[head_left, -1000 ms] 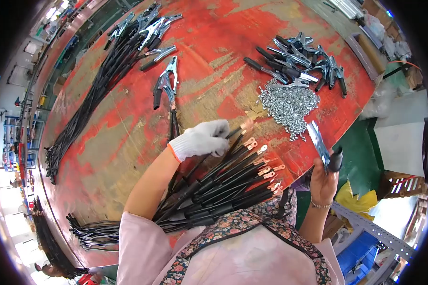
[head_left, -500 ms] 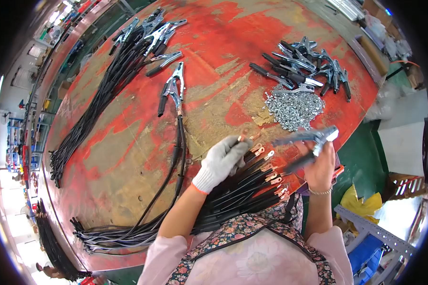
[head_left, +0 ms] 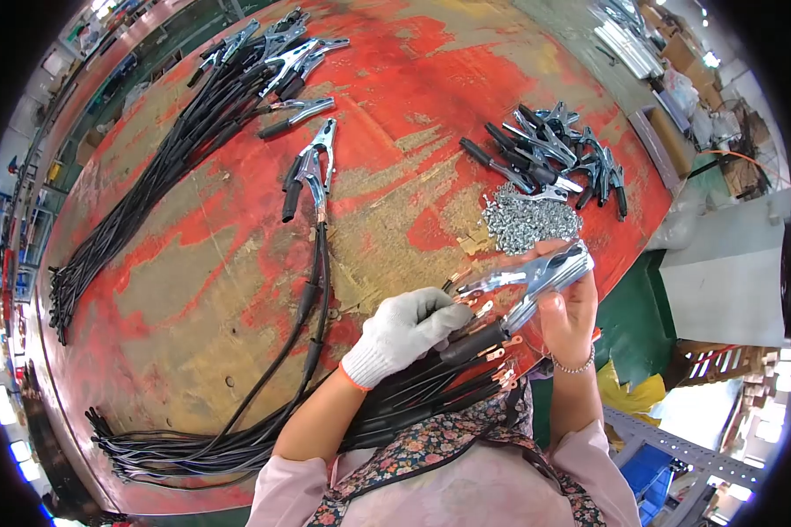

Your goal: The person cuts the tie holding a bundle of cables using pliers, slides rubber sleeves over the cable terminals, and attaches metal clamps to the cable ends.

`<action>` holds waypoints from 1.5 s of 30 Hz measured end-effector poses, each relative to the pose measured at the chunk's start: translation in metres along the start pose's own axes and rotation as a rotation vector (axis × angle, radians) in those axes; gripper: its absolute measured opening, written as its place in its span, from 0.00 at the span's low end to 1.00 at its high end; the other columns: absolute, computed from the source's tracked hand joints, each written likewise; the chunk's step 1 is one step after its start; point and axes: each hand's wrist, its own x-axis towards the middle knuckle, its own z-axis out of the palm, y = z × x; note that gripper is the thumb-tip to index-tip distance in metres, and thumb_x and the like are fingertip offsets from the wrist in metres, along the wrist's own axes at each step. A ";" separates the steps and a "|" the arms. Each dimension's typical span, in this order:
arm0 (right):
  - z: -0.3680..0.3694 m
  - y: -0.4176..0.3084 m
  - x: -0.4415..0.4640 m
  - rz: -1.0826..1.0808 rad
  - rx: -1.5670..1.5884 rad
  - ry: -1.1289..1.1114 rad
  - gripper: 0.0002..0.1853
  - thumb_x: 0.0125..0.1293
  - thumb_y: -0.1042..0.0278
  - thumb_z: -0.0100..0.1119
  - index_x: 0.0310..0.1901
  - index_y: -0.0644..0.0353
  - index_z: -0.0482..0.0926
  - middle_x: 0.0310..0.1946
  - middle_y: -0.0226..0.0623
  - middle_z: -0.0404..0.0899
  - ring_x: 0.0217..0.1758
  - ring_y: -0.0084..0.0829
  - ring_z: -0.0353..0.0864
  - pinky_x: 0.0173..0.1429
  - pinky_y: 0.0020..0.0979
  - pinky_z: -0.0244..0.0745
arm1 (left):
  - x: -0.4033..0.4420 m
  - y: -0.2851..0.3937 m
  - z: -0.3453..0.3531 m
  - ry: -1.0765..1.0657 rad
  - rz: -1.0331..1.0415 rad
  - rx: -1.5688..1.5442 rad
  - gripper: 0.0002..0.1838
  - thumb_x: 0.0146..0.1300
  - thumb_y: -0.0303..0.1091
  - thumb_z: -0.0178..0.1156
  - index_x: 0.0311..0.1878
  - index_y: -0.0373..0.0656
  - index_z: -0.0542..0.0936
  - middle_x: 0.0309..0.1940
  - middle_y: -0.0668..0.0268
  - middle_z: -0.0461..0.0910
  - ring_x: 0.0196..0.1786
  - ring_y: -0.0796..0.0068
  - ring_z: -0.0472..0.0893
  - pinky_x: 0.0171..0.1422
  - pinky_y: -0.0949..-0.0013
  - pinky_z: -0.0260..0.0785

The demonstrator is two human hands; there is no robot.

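Observation:
My left hand (head_left: 406, 332), in a white glove, is closed at the near bundle of black cables (head_left: 395, 400); its fingertips pinch what looks like a black cable, partly hidden. Copper lugs (head_left: 504, 355) show at the cable ends, right of the glove. My right hand (head_left: 568, 316) is bare and grips a silver metal clamp (head_left: 549, 274) with a black handle sleeve, its jaws towards the glove. Just beyond lies a heap of small silver screws (head_left: 529, 220). One clamp (head_left: 311, 167) fixed to two black cables rests left of centre.
A pile of loose clamps (head_left: 554, 149) lies at the back right of the red, worn table (head_left: 395, 211). Finished-looking clamps on long black cables (head_left: 163, 167) stretch along the left side. A yellow bag (head_left: 628, 391) and a metal frame (head_left: 685, 448) are beyond the right edge.
The clamp in my right hand has come left and turned, now close beside the glove. My left hand has moved nearer to the cable lugs. The view has shifted slightly.

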 end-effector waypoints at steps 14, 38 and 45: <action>0.006 0.004 -0.010 0.067 0.091 -0.043 0.35 0.57 0.57 0.70 0.59 0.69 0.63 0.46 0.42 0.76 0.43 0.25 0.79 0.39 0.23 0.75 | 0.000 0.002 0.001 -0.038 -0.023 -0.020 0.15 0.62 0.44 0.59 0.39 0.40 0.82 0.21 0.70 0.78 0.23 0.85 0.76 0.27 0.78 0.68; 0.003 0.006 -0.010 0.032 0.111 -0.024 0.31 0.63 0.55 0.62 0.57 0.70 0.64 0.49 0.45 0.74 0.54 0.43 0.78 0.57 0.41 0.74 | -0.004 0.021 0.009 -0.048 0.118 -0.118 0.14 0.65 0.35 0.55 0.48 0.37 0.78 0.29 0.67 0.80 0.30 0.84 0.76 0.34 0.77 0.70; -0.051 0.053 0.066 -0.230 -0.902 0.007 0.18 0.67 0.60 0.55 0.56 0.57 0.73 0.47 0.37 0.77 0.52 0.35 0.76 0.55 0.36 0.71 | 0.030 -0.019 0.004 0.093 0.139 -0.279 0.15 0.70 0.33 0.50 0.54 0.35 0.74 0.34 0.65 0.81 0.33 0.82 0.79 0.37 0.79 0.71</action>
